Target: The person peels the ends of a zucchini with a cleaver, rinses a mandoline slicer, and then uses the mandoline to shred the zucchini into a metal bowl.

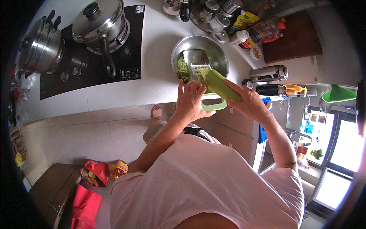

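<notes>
A metal grater (197, 57) with a pale green handle frame (218, 106) leans in a stainless steel bowl (177, 47) on the white counter. My left hand (190, 98) is at the grater's lower edge, fingers bent over the bowl's rim and thumb by the handle; its exact hold is hard to tell. My right hand (248, 100) grips a long green vegetable (218, 83), perhaps a cucumber or gourd, whose cut end rests on the grating teeth. Green shreds (184, 72) lie in the bowl at the left, beside the grater.
A black gas hob (85, 77) bears a lidded saucepan (97, 21) and a stacked steel pot (43, 45) at the left. Jars, a red-capped bottle (264, 31), a small bowl (255, 53), a brown cutting board (293, 37) and a steel flask (268, 73) stand right of the bowl.
</notes>
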### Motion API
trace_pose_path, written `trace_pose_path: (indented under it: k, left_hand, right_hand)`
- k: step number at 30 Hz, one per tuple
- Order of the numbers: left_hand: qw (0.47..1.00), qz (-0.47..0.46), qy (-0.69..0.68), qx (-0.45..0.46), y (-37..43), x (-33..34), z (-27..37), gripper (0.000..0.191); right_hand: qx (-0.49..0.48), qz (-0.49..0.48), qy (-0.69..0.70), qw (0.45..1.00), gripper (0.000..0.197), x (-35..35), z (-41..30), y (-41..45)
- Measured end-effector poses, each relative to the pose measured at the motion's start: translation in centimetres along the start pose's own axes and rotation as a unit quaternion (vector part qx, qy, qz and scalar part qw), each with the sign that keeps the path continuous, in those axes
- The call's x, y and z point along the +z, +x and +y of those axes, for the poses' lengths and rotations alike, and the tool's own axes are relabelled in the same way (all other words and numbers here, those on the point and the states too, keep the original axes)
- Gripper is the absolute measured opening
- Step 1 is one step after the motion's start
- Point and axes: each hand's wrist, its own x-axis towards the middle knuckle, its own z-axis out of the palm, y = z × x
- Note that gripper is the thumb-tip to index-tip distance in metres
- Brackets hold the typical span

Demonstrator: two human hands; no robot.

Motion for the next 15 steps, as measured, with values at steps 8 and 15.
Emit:
trace_pose_path:
  k: [8, 15]
  left_hand:
    - [1.000, 0.003, -0.002, 0.007, 0.5, 0.0, 0.2, 0.079]
    - [1.000, -0.016, 0.004, -0.007, 0.2, 0.1, -0.1, 0.079]
  right_hand:
    - [-0.079, 0.051, -0.078, 0.992, 0.059, 0.7, -0.7, 9.9]
    - [-0.075, -0.002, -0.030, 0.997, 0.060, -2.8, -0.1, 6.6]
